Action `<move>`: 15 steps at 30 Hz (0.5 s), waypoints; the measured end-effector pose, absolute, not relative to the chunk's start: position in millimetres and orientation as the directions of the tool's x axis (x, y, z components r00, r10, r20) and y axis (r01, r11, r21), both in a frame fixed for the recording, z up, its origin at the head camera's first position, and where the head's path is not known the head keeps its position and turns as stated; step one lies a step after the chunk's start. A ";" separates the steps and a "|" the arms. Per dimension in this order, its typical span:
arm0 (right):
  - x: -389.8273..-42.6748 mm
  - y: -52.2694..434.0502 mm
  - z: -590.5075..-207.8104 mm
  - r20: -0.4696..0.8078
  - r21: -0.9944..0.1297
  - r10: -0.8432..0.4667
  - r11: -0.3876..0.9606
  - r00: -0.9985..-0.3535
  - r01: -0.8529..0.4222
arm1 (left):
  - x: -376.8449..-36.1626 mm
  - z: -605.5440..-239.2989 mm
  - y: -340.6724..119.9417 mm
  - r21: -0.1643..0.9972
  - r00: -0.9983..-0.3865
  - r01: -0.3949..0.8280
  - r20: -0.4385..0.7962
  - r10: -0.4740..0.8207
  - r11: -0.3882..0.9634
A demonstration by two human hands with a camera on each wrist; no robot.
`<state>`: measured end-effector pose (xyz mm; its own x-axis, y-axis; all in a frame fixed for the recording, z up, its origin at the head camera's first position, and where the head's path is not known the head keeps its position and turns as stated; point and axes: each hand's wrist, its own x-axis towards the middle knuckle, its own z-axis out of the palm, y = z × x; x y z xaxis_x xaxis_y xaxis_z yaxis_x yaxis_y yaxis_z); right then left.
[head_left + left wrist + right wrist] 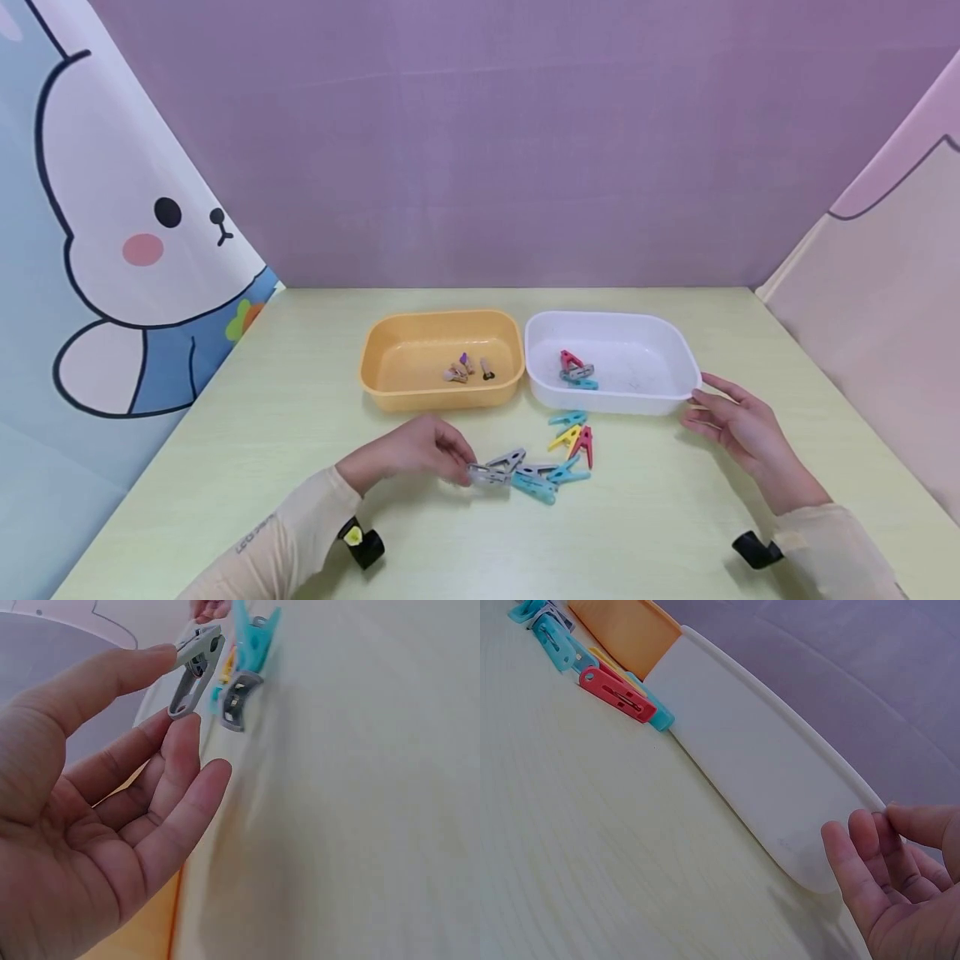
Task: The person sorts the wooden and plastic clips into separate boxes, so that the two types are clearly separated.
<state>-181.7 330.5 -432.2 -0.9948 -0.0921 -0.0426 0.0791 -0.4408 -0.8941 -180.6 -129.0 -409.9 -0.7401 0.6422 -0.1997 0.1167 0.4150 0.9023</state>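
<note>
My left hand [463,462] pinches a grey clothes peg [486,475] between thumb and forefinger at the left end of a loose pile of pegs [558,454] on the table. In the left wrist view the grey peg [193,671] sits at the fingertips of that hand [176,690], with the other fingers spread below. My right hand [731,421] rests with straight fingers against the right corner of the white tray [607,317]. The right wrist view shows its fingertips [855,847] at the white tray's rim [757,757].
An orange tray [442,317] with several small wooden pegs [468,369] stands left of the white tray, which holds red, grey and teal pegs [576,371]. The pile has a red peg [619,694], yellow, teal and grey ones. Purple wall behind; panels at both sides.
</note>
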 end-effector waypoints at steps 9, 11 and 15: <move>-181.5 331.0 -433.0 -0.042 -0.895 -0.091 -0.440 -0.995 0.078 | -186.0 -397.1 -123.8 0.908 -0.751 0.143 -0.160 0.641 0.394; -181.4 331.1 -432.8 -0.040 -0.894 -0.091 -0.441 -0.995 0.076 | -186.5 -394.7 -122.6 0.910 -0.751 0.142 -0.157 0.641 0.390; -181.4 331.0 -431.9 -0.035 -0.892 -0.095 -0.447 -0.995 0.074 | -187.9 -391.1 -120.2 0.919 -0.749 0.138 -0.146 0.646 0.369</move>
